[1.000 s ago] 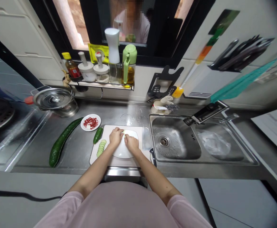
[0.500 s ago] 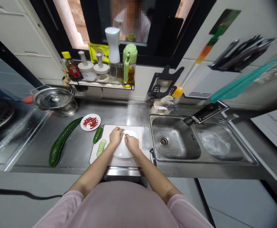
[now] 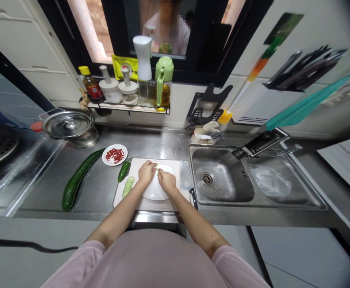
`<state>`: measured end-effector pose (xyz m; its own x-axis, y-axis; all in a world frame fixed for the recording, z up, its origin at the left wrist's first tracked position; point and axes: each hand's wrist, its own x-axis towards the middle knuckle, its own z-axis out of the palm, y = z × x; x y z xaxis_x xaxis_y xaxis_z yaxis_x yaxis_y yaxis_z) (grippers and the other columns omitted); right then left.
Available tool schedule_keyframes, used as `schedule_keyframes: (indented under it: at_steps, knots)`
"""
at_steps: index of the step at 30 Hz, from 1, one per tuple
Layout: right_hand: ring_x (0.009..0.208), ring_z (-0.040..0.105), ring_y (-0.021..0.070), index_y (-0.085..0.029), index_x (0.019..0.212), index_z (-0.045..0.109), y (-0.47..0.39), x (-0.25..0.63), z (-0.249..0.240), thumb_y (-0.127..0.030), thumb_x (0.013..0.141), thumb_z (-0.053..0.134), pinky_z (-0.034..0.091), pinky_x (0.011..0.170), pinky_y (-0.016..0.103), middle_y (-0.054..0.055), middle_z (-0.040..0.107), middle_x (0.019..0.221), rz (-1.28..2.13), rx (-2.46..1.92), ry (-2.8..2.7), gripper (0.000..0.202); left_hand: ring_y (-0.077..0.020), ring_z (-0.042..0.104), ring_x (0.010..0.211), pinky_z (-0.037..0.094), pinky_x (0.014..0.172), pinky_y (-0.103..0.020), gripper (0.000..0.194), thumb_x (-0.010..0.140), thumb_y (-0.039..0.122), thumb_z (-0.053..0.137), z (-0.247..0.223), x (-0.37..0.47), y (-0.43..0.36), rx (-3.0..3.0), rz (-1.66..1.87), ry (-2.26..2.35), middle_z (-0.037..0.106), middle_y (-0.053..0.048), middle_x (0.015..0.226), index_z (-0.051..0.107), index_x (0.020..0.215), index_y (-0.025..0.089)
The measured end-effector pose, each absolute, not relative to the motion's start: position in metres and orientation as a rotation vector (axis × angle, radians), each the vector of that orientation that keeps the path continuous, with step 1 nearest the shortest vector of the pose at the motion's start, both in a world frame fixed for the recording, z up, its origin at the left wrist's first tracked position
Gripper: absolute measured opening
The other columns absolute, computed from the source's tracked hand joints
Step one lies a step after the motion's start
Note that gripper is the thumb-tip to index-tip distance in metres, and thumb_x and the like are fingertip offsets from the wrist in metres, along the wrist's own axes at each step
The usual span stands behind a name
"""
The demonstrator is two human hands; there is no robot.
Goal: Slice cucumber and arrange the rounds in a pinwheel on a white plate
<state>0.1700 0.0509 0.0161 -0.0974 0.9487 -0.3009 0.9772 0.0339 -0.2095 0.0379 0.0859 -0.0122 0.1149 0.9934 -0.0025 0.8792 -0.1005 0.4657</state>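
Note:
Both hands work over a white plate (image 3: 155, 193) that lies on a pale cutting board (image 3: 139, 162). Fingers bent, my left hand (image 3: 146, 172) is closed over the plate's upper left part, with a bit of pale green cucumber slice at its fingertips. Close beside it, my right hand (image 3: 166, 180) pinches at a small pale green cucumber slice (image 3: 157, 172). The fingers partly hide these slices. Left of the hands, a fanned row of cucumber slices (image 3: 128, 187) lies on the board, and a cut cucumber piece (image 3: 123, 171) sits just above the row.
A whole cucumber (image 3: 80, 180) and a small plate (image 3: 103, 161) of chopped red pieces lie left. At the board's right edge is a black-handled knife (image 3: 194, 197), beside the sink (image 3: 223, 176). A lidded pot (image 3: 81, 138) stands back left; a condiment shelf (image 3: 127, 107) hangs behind.
Almost nothing differs. Both hands stay over the plate, their fingers shifting only very slightly.

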Motion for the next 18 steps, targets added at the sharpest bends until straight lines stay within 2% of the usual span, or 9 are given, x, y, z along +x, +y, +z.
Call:
schedule_keyframes:
  at_steps: [10, 14, 18]
  knots:
    - [0.090, 0.066, 0.0198, -0.029, 0.136, 0.049, 0.052, 0.175, 0.018, -0.035, 0.098, 0.033, 0.042, 0.077, 0.028, 0.008, 0.071, 0.102, -0.600, 2.107, 2.222, 0.042, -0.0196, 0.059, 0.096, 0.045, 0.082, -0.028, 0.028, 0.087, 0.026, 0.055, -0.002, 0.039, 0.083, 1.976, 0.552, 1.820, 0.064, -0.005, 0.106, 0.070, 0.110, 0.026]
    - [0.092, 0.065, 0.0196, -0.028, 0.132, 0.054, 0.046, 0.190, 0.022, -0.037, 0.096, 0.036, 0.041, 0.076, 0.026, 0.006, 0.071, 0.101, -0.628, 2.331, 2.210, 0.041, -0.0183, 0.060, 0.090, 0.045, 0.081, -0.028, 0.027, 0.086, 0.028, 0.055, 0.005, 0.029, 0.076, 1.784, 0.853, 1.886, 0.066, -0.005, 0.103, 0.070, 0.108, 0.023]
    - [0.080, 0.064, 0.0182, -0.025, 0.123, 0.062, 0.028, 0.214, 0.023, -0.038, 0.094, 0.038, 0.039, 0.070, 0.024, 0.003, 0.071, 0.081, -0.699, 2.514, 2.204, 0.040, -0.0149, 0.056, 0.070, 0.046, 0.072, -0.028, 0.029, 0.083, 0.035, 0.056, 0.007, 0.005, 0.052, 1.555, 1.181, 1.947, 0.066, -0.005, 0.091, 0.071, 0.103, 0.019]
